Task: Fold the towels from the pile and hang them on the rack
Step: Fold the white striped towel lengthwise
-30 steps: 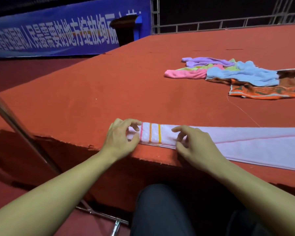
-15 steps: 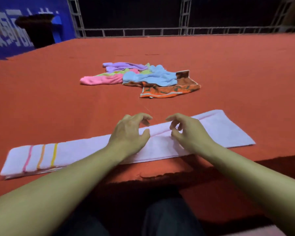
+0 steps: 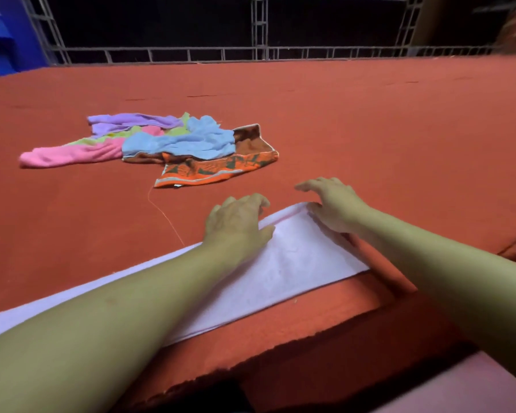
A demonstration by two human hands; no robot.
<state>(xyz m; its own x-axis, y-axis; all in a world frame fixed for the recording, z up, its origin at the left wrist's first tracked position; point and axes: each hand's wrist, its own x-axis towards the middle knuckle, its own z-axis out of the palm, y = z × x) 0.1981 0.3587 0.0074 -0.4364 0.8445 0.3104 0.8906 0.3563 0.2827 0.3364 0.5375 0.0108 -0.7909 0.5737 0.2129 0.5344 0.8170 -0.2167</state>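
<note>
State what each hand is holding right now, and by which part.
Both hands are at the right end of the white towel. The left hand grips its far edge; the right hand rests on the end corner, fingers spread, gripping nothing.

Folded towel point(image 3: 295, 263) pale lilac-white; pile point(image 3: 173, 144): pink, purple, lime, light blue, orange-brown patterned; carpet point(image 3: 370, 129) red-orange.
</note>
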